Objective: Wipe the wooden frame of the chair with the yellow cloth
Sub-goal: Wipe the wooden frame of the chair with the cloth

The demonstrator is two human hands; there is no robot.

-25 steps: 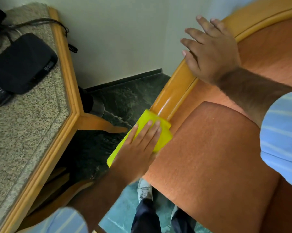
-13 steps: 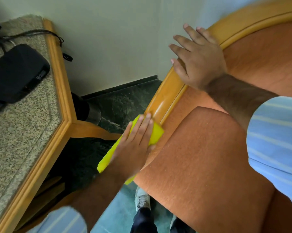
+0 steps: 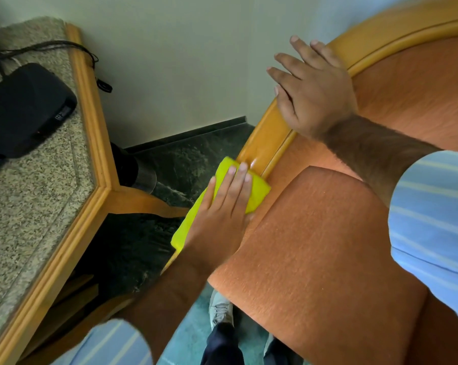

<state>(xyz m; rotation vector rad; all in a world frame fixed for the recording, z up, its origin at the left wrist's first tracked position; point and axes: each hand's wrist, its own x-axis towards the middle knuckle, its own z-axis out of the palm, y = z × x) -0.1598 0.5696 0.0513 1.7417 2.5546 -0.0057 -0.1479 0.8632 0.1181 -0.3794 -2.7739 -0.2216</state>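
The chair has a glossy light-wood frame (image 3: 264,143) that curves up to the top right around orange upholstery (image 3: 328,246). My left hand (image 3: 222,214) lies flat on the yellow cloth (image 3: 258,192) and presses it onto the frame's side rail, beside the seat cushion. A tail of the cloth hangs down past the wrist. My right hand (image 3: 314,93) rests higher on the same rail with its fingers spread and nothing in it.
A granite-topped table with a wooden edge (image 3: 90,206) stands close on the left, carrying a black box (image 3: 24,109) and a cable (image 3: 64,44). A pale wall closes the corner behind. Dark green floor (image 3: 185,159) shows between table and chair, and my shoe (image 3: 220,309) is below.
My left hand has slid the yellow cloth a little way up the rail toward the right hand. The right hand has stayed on the frame.
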